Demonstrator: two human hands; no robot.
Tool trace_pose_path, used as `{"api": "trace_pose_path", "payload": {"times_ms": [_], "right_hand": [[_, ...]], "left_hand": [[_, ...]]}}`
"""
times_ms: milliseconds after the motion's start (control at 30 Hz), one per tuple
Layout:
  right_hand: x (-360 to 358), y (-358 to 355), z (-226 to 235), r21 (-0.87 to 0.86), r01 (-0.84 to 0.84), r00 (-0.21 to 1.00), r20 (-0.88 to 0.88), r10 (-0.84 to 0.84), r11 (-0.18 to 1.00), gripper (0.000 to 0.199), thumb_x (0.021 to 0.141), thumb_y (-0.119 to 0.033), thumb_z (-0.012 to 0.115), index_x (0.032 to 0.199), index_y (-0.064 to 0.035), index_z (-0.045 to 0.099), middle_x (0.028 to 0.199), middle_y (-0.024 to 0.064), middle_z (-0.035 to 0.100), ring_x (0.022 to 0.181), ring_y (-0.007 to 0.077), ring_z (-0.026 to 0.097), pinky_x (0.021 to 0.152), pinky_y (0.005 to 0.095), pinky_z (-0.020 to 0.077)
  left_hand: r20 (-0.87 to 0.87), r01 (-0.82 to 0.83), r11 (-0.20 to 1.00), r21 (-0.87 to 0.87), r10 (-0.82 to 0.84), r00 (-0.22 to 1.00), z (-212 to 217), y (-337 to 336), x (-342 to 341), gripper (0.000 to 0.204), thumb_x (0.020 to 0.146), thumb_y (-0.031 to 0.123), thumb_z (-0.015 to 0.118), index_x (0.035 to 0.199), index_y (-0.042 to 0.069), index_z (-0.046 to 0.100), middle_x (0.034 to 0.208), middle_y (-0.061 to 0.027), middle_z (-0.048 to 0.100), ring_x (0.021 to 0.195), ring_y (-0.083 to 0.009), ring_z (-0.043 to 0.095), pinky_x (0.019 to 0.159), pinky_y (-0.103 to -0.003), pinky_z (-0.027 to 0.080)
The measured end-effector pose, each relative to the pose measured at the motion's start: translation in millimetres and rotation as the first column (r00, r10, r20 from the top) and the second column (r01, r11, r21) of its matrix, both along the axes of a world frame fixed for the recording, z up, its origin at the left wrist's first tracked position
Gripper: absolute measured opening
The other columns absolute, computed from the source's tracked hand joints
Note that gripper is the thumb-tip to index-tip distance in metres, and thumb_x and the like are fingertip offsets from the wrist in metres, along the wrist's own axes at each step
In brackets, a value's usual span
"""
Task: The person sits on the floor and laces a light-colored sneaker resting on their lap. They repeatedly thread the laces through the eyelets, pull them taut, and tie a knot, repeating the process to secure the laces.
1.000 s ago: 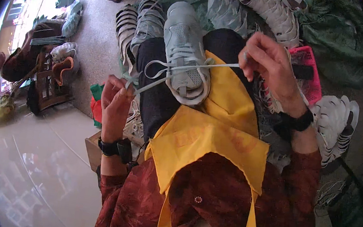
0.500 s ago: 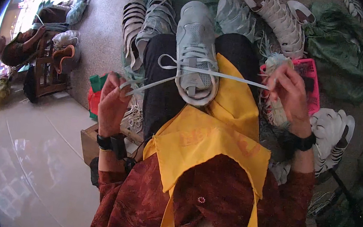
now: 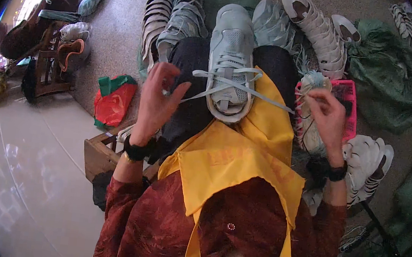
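Observation:
A pale grey-blue sneaker (image 3: 233,39) rests on my lap, toe pointing away from me. Its flat light lace (image 3: 229,82) crosses over the tongue, with a loop out to either side. The two loose ends spread left and right. My left hand (image 3: 156,103) is raised left of the shoe, thumb and fingers apart, close to the left lace end. On the other side, my right hand (image 3: 329,118) hangs with loosely bent fingers, a gap between it and the right lace end. Under the shoe's heel lies my yellow apron (image 3: 267,128).
Stacked shoe uppers (image 3: 184,20) stand beyond my knees, with more white ones (image 3: 367,156) at my right. A pink basket (image 3: 352,108) and green sack (image 3: 387,73) lie to the right. A red-green bag (image 3: 114,99) and wooden box (image 3: 100,154) are at left.
Both lace ends, pulled taut before, now lie slack and out of my right hand. My left hand has moved up and toward the shoe; its fingers have spread. My right hand has lowered slightly.

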State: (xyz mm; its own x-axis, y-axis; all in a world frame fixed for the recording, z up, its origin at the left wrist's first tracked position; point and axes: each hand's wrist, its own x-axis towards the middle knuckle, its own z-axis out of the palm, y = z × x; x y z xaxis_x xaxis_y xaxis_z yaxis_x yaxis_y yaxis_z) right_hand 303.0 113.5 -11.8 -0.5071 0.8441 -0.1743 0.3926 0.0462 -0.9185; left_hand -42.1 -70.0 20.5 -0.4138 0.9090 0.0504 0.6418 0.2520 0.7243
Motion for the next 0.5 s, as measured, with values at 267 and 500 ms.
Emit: {"api": "trace_pose_path", "payload": {"times_ms": [267,500], "right_hand": [[-106.7,-1.2,8.1,0.244,-0.222,0.97,-0.042,0.239,0.944,0.018,0.082,-0.005,0.075,0.097,-0.0019,0.067,0.086,0.0095,0.07,0.069,0.0172,0.067,0.063,0.028,0.0527],[-111.7,-9.8,5.2,0.15,-0.131,0.982,-0.113,0.148,0.98,0.01,0.083,-0.004,0.071,0.091,-0.0017,0.064,0.075,0.0099,0.067,0.066,0.02,0.067,0.061,0.0312,0.0516]], "left_hand": [[0.244,-0.003,1.0,-0.021,0.008,0.97,-19.1,21.0,1.7,0.009,0.094,0.008,0.065,0.096,0.001,0.059,0.085,-0.0036,0.06,0.076,-0.0142,0.056,0.067,-0.031,0.046],[0.635,-0.04,0.995,0.096,-0.03,0.772,-7.8,34.4,11.6,0.012,0.093,0.003,0.064,0.103,0.004,0.058,0.092,0.0012,0.06,0.082,-0.0059,0.052,0.069,-0.026,0.046]]}}
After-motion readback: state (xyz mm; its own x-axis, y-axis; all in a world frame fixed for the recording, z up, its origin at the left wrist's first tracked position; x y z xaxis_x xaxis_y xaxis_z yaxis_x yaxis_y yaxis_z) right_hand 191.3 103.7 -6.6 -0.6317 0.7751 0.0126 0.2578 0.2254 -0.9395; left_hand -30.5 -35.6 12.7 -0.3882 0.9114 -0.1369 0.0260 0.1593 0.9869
